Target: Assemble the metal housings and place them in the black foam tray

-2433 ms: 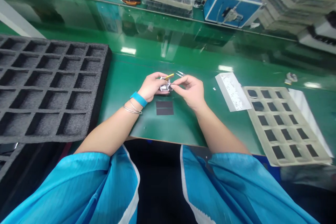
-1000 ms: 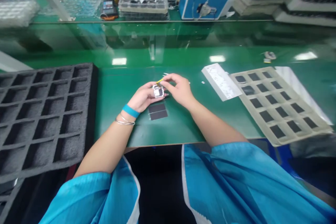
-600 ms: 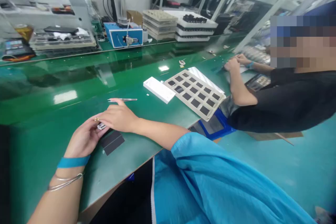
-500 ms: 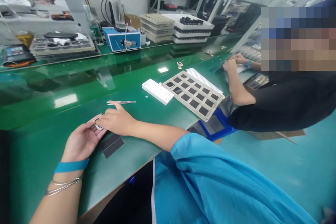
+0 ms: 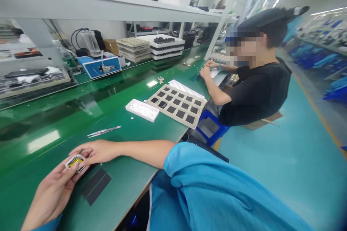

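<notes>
A small watch-like case with a pale rim and a yellow part inside is held between both hands over the near left of the bench. My left hand supports it from below and the left, its thumb at the near edge. From the right, my right hand closes its fingers and thumb on the same case, covering part of it. Just beyond my right hand lie metal tweezers on the green bench surface. Two dark flat strips rest side by side below my right wrist.
A shallow white box with tiny bits stands beside a beige compartment tray holding dark square pieces. A blue machine and stacked trays line the back. At the right, a co-worker sits by a blue stool.
The view has swung right and up, so the bench things sit lower left. The case is now turned with its yellow inside showing, and my left thumb has come over onto it.
</notes>
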Tool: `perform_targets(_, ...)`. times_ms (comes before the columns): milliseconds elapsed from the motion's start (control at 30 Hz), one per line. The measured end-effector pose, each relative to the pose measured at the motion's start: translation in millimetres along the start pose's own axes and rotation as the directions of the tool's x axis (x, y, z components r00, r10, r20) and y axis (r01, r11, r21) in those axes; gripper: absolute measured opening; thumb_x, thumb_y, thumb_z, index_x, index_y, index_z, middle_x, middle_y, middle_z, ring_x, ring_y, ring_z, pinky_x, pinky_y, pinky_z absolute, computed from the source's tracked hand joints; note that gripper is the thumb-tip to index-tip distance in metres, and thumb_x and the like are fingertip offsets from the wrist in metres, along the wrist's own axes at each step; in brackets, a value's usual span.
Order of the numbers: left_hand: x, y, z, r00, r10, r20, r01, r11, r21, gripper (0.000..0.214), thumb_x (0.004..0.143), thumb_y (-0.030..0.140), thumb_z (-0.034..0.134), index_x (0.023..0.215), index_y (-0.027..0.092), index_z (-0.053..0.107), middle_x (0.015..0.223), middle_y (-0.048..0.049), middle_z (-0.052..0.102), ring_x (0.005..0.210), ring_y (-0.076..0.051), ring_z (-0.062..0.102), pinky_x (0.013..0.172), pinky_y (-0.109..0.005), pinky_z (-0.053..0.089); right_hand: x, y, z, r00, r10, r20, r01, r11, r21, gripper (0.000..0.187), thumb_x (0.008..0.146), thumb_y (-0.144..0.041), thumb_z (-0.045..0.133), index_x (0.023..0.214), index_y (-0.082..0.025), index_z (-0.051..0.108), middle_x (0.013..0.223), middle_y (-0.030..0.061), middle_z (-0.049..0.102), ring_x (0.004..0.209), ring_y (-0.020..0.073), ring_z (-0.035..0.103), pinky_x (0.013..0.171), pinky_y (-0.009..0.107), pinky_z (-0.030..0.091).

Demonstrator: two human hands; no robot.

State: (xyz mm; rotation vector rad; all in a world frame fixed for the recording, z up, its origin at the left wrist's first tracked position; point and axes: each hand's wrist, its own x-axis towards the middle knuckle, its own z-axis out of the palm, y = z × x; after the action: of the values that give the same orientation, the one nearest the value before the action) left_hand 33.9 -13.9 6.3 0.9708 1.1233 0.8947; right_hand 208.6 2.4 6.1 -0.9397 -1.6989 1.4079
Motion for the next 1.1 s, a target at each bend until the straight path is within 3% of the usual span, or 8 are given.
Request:
perform_targets(233, 5, -3, -2.0, 0.994, 0.021, 0.105, -0.031, 0.995, 0.093, 0.043, 0.049, 0.038, 0.089, 0.088, 0.028, 0.074, 0.104, -0.0034, 0.074, 0.108, -0.029, 0.067, 0.074, -0.024, 0.063, -4, -7, -7, 0.981, -0.059, 0.184, 0.065, 0.998, -0.027, 0.052, 0.064, -0.021, 0.086, 0.111, -0.014, 0.065, 0.092, 0.0, 0.069, 0.083, 0.0096, 0.062, 0.074, 0.014, 0.048)
perform_targets(500, 8, -11, 7.7, 0.95, 0.292, 0.107, -0.304, 0.945, 0.12, 0.036, 0.06, 0.041, 0.084, 0.081, 0.014, 0.074, 0.089, -0.009, 0.073, 0.084, -0.019, 0.067, 0.084, -0.03, 0.054, 3, 21, 14, 0.972, -0.235, -0.025, 0.227, 0.957, -0.182, 0.045, 0.074, -0.015, 0.071, 0.118, -0.01, 0.064, 0.12, 0.014, 0.067, 0.108, 0.0194, 0.064, 0.098, 0.033, 0.048)
perform_targets(633, 12, -21, 5.7, 0.956, 0.273, 0.106, -0.278, 0.96, 0.036, 0.04, 0.055, 0.039, 0.087, 0.081, 0.011, 0.073, 0.086, -0.0096, 0.073, 0.085, -0.02, 0.066, 0.092, -0.037, 0.049, 4, 29, 17, 0.976, -0.202, -0.076, 0.189, 0.97, -0.15, 0.048, 0.068, -0.024, 0.076, 0.114, -0.013, 0.065, 0.117, 0.0135, 0.068, 0.108, 0.0216, 0.065, 0.101, 0.04, 0.048)
perform_targets(767, 5, -16, -16.2, 0.981, 0.188, 0.056, -0.174, 0.964, -0.201, 0.038, 0.069, 0.029, 0.08, 0.101, 0.012, 0.069, 0.099, -0.0121, 0.072, 0.09, -0.019, 0.067, 0.096, -0.043, 0.048, 8, 37, 13, 0.995, -0.059, -0.084, 0.066, 0.995, 0.081, 0.07, 0.056, -0.033, 0.085, 0.118, -0.018, 0.06, 0.108, 0.0104, 0.07, 0.092, 0.0213, 0.069, 0.086, 0.041, 0.057)
perform_targets(867, -25, -2, -45.6, 0.966, 0.244, -0.086, -0.259, 0.929, -0.264, 0.036, 0.084, 0.026, 0.066, 0.118, 0.016, 0.063, 0.113, -0.0113, 0.069, 0.099, -0.019, 0.067, 0.099, -0.04, 0.047, 8, 37, 10, 0.974, 0.021, -0.224, 0.026, 0.979, 0.203, 0.062, 0.054, -0.027, 0.085, 0.111, -0.02, 0.06, 0.101, 0.0092, 0.071, 0.089, 0.0199, 0.069, 0.079, 0.037, 0.059)
perform_targets(933, -53, 8, -67.4, 0.919, 0.314, -0.237, -0.343, 0.935, -0.091, 0.04, 0.086, 0.023, 0.062, 0.126, 0.018, 0.06, 0.118, -0.0095, 0.067, 0.105, -0.019, 0.065, 0.101, -0.038, 0.045, 7, 34, 11, 0.945, 0.048, -0.322, 0.026, 0.975, 0.221, 0.046, 0.058, -0.02, 0.08, 0.101, -0.02, 0.063, 0.093, 0.009, 0.071, 0.084, 0.0182, 0.068, 0.074, 0.033, 0.058)
perform_targets(1000, -78, 16, -88.2, 0.809, 0.416, -0.415, -0.332, 0.906, 0.262, 0.047, 0.083, 0.019, 0.065, 0.13, 0.018, 0.059, 0.12, -0.0093, 0.065, 0.107, -0.02, 0.062, 0.101, -0.037, 0.044, 8, 31, 13, 0.922, 0.06, -0.382, 0.023, 0.977, 0.21, 0.033, 0.061, -0.014, 0.074, 0.092, -0.019, 0.065, 0.084, 0.009, 0.07, 0.078, 0.0166, 0.067, 0.07, 0.03, 0.057)
perform_targets(1100, -104, 26, -114.1, 0.601, 0.579, -0.55, -0.031, 0.705, 0.708, 0.06, 0.073, 0.013, 0.075, 0.131, 0.013, 0.058, 0.12, -0.0137, 0.062, 0.11, -0.025, 0.059, 0.102, -0.036, 0.042, 9, 29, 17, 0.904, 0.07, -0.421, -0.004, 0.988, 0.155, 0.024, 0.064, -0.012, 0.07, 0.087, -0.018, 0.067, 0.079, 0.0092, 0.069, 0.071, 0.0156, 0.066, 0.066, 0.029, 0.056)
